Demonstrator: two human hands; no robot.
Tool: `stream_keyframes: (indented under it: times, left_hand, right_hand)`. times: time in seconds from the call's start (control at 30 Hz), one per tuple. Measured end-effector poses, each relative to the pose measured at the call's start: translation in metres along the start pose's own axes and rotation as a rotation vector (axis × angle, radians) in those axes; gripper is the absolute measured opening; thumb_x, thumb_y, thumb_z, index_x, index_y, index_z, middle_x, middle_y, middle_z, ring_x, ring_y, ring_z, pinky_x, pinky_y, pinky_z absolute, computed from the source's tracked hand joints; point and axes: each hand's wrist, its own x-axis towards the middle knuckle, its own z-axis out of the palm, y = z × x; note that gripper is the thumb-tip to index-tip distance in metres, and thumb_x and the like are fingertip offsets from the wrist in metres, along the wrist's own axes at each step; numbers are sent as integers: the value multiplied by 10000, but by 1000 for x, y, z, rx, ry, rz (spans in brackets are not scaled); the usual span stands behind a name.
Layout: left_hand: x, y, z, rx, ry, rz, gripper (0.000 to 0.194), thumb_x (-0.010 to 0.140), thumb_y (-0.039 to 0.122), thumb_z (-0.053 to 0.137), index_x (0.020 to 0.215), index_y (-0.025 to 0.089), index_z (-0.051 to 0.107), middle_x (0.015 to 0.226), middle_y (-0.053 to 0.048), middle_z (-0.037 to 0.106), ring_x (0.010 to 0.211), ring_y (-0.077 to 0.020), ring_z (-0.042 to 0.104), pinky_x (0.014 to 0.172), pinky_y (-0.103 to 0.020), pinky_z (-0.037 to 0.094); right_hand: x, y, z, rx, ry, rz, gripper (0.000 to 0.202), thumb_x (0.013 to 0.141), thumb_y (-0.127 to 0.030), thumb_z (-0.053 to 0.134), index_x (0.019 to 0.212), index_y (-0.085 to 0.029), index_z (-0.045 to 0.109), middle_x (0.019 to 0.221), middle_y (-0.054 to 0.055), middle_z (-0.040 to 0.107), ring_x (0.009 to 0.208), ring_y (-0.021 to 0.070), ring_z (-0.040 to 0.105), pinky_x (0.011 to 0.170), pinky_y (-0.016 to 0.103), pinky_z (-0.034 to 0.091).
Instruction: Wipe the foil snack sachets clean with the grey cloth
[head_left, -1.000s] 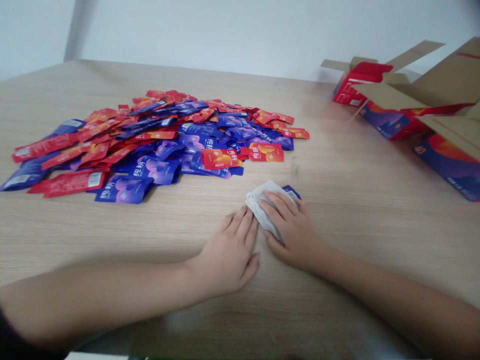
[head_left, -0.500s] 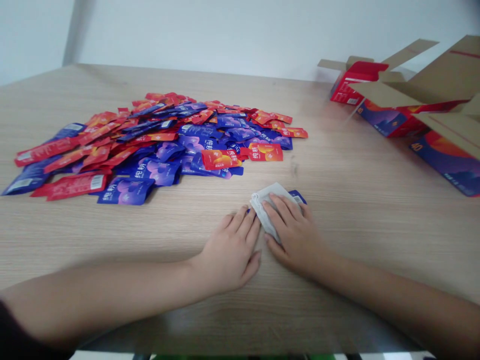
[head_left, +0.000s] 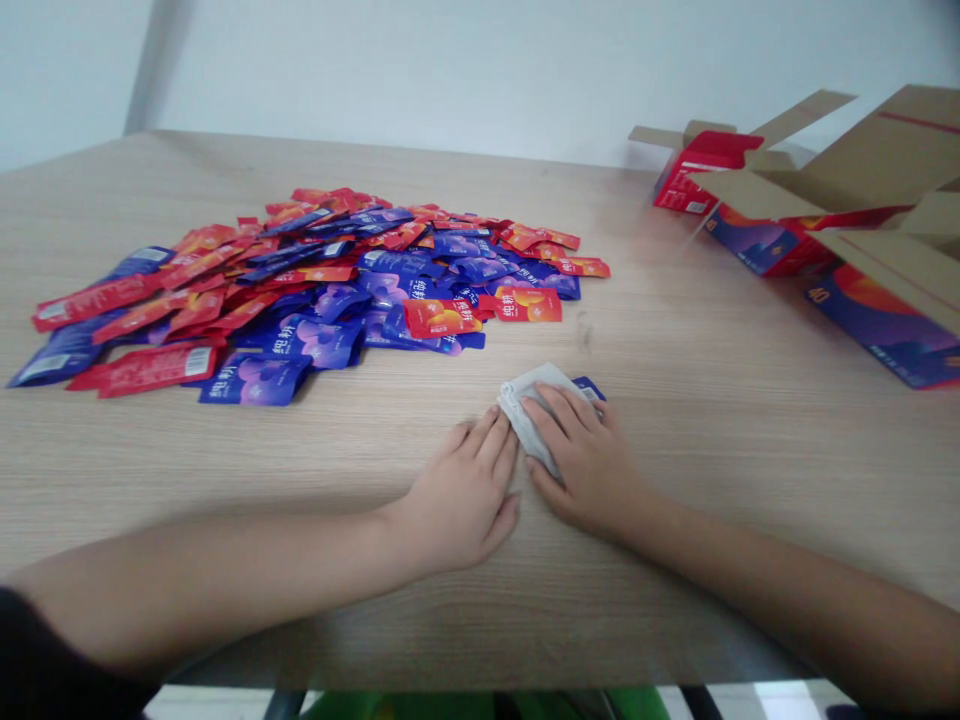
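Note:
A folded whitish cloth (head_left: 529, 422) lies on a blue packet (head_left: 589, 388), which shows only at its upper right edge. My right hand (head_left: 581, 455) presses on the cloth, its fingers curled over it and wrapped round its right side. Just left of the cloth, my left hand (head_left: 469, 490) lies palm down with its fingers stretched out, the fingertips at the cloth's left edge. Anything under those fingertips is hidden. Beyond the hands, to the left, spreads a heap of red packets (head_left: 161, 368) and blue packets (head_left: 255, 380).
The wooden table (head_left: 675, 620) reaches back to a pale wall. At the right stand open cartons: a small red box (head_left: 694, 180) at the back, a blue and red box (head_left: 757, 240), and another printed box (head_left: 877, 325) nearer, flaps spread.
The whole view has shifted slightly. A bit of blue that showed by my left fingertips is now covered. Both hands keep nearly the same place at the cloth.

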Motion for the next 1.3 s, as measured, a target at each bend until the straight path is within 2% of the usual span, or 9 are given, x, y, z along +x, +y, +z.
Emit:
stream_keyframes:
  times: [0.33,0.5,0.73,1.3]
  left_hand:
    - [0,0,0,-9,18,6,606,927,364,408,1402,-13,416,1469,-259,402,1397,-389,329,1094,-495,295]
    - [0,0,-2,-19,12,12,606,923,359,414,1400,-15,415,1465,-261,402,1397,-391,325,1091,-493,298]
    - [0,0,0,-20,30,11,622,923,365,424,1417,-12,389,1472,-260,392,1395,-387,327,1095,-494,287]
    - [-1,0,1,-15,42,14,617,923,367,417,1411,-11,397,1466,-262,400,1388,-393,334,1085,-494,288]
  right_hand:
    - [1,4,2,-14,0,-9,616,956,-519,341,1446,-152,407,1495,166,419,1338,322,362,996,508,286]
    - [1,3,2,-17,0,-5,601,950,-497,367,1444,-158,411,1497,157,418,1334,321,366,999,511,282]
    - [1,3,2,-10,-12,1,569,916,-383,420,1441,-163,409,1499,147,414,1340,314,355,1015,512,262]
    - [1,4,3,-7,4,-6,573,909,-383,430,1438,-164,417,1495,147,418,1337,317,360,1015,513,273]
